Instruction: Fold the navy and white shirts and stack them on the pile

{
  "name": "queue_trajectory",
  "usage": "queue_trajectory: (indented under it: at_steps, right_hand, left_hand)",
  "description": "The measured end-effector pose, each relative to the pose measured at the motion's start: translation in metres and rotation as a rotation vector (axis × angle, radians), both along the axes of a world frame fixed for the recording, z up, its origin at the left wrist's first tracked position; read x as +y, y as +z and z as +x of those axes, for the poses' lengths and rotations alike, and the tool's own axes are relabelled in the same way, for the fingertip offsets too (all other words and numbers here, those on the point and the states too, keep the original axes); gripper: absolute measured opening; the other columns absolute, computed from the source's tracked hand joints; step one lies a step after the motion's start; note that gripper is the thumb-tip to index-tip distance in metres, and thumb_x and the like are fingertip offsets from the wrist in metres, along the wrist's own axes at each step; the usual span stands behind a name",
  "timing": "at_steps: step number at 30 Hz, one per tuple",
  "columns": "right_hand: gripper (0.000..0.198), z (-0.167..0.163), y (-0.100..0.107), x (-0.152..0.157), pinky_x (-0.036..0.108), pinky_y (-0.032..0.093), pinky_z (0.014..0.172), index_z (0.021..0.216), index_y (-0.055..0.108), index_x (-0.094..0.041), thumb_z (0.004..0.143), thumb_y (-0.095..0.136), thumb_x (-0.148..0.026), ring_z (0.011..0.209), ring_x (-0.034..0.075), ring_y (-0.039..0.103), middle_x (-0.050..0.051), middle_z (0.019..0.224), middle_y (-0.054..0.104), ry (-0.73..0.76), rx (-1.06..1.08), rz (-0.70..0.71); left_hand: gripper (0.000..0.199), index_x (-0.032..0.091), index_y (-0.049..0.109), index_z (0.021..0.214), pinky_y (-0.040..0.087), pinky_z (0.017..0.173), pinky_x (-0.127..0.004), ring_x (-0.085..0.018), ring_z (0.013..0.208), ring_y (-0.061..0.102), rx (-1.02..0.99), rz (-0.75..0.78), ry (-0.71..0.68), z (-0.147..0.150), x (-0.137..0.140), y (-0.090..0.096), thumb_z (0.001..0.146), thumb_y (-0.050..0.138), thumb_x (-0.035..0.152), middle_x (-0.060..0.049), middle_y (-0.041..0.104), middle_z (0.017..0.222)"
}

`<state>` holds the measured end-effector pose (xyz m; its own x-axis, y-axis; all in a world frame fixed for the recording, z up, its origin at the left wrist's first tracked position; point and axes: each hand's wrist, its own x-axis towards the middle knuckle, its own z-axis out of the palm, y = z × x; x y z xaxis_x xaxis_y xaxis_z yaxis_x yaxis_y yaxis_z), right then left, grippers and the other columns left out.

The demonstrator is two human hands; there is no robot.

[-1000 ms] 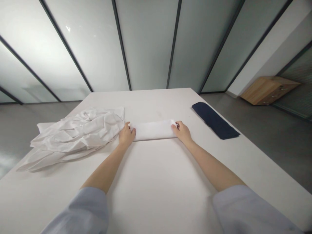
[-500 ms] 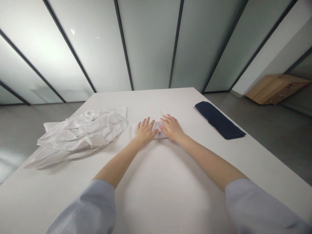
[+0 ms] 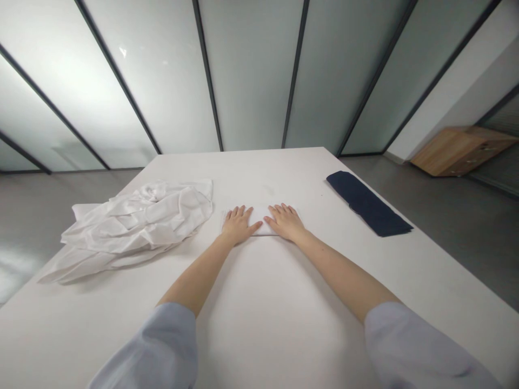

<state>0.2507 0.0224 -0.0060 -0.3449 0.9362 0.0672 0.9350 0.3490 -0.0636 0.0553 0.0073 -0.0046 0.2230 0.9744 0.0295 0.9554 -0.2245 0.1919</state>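
A small folded white cloth [image 3: 264,228] lies flat on the white table [image 3: 275,297], straight ahead of me. My left hand [image 3: 238,224] rests palm down on its left part, fingers spread. On the right part lies my right hand [image 3: 286,221], also flat with the fingers stretched out. The two thumbs point at each other across the cloth's middle. Much of the cloth is hidden under both hands, and its white edges are hard to tell from the tabletop.
On the table's left is a loose, crumpled heap of white fabric [image 3: 141,221]. Along the right edge lies a folded dark navy cloth [image 3: 367,202]. Frosted glass panels [image 3: 251,75] stand behind the table. A wooden cabinet [image 3: 458,151] is on the floor at far right.
Both hands have shifted slightly toward me on the cloth. My right hand has come down flatter, and its thumb now lies level with the left one.
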Motion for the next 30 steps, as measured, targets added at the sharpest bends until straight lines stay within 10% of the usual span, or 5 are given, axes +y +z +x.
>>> queue_trajectory:
  at_steps: [9, 15, 30]
  right_hand:
    - [0.06, -0.003, 0.002, -0.005, 0.045, 0.025, 0.109, 0.143, 0.043, -0.015, 0.098, 0.026, -0.052, 0.135, 0.031, 0.038, 0.014, 0.145, 0.047, -0.028, -0.005, 0.007]
    - [0.053, -0.002, 0.018, -0.004, 0.042, 0.034, 0.101, 0.121, 0.062, -0.014, 0.094, 0.038, -0.054, 0.12, 0.03, 0.051, 0.018, 0.128, 0.06, -0.075, -0.014, -0.018]
    - [0.051, -0.015, 0.037, 0.046, 0.029, 0.048, 0.075, 0.116, 0.066, -0.014, 0.072, 0.068, -0.038, 0.098, 0.026, 0.065, 0.014, 0.119, 0.067, 0.016, 0.053, -0.407]
  left_hand:
    - [0.08, 0.016, 0.038, 0.146, 0.023, 0.115, -0.048, -0.032, 0.143, 0.027, -0.062, 0.059, 0.065, -0.039, -0.005, -0.013, 0.087, 0.036, 0.07, -0.017, 0.032, 0.154]
    - [0.06, 0.013, 0.051, 0.133, 0.033, 0.11, -0.044, -0.027, 0.132, 0.046, -0.489, 0.217, 0.189, -0.064, -0.003, -0.024, 0.096, 0.031, 0.056, -0.019, 0.053, 0.137]
    - [0.048, 0.017, 0.064, 0.105, 0.042, 0.101, -0.04, -0.024, 0.111, 0.058, -0.921, 0.315, 0.264, -0.074, 0.009, -0.031, 0.095, 0.031, 0.051, -0.014, 0.064, 0.11]
